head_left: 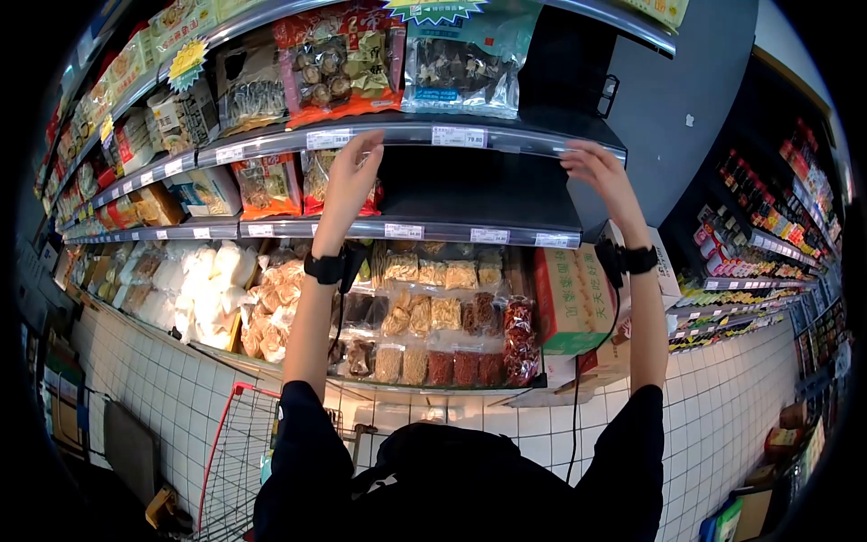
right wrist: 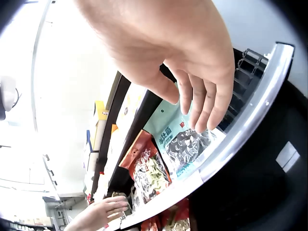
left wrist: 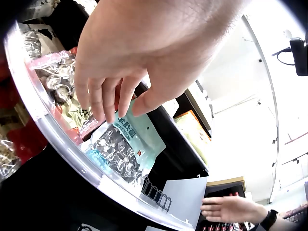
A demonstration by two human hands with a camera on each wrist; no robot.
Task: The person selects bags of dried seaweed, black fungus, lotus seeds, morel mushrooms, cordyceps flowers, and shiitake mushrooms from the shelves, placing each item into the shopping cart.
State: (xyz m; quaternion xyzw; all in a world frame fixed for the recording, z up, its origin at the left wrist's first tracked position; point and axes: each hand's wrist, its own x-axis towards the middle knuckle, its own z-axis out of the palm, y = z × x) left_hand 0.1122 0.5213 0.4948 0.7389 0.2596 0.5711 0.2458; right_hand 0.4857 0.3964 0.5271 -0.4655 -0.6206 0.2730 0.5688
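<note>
Both hands are raised in front of a supermarket shelf and hold nothing. My left hand [head_left: 354, 178] is at the upper shelf's front edge, fingers loosely bent, below a red bag of dried mushrooms [head_left: 327, 70]. To the right, my right hand [head_left: 607, 181] reaches the same edge near its end, fingers relaxed. Between them, higher up, stands a teal bag of dark dried food [head_left: 465, 68]. In the left wrist view that teal bag [left wrist: 120, 144] shows beyond the left fingertips. The right wrist view has it [right wrist: 180, 137] just past the right hand's fingers.
The lower shelf [head_left: 470, 194] carries red-orange packets [head_left: 265, 185] at its left. Beneath are bins of bagged dried goods [head_left: 442, 312] and a green-and-brown carton [head_left: 571, 298]. A shopping cart [head_left: 230, 461] stands at lower left. Bottle shelves [head_left: 768, 208] line the right.
</note>
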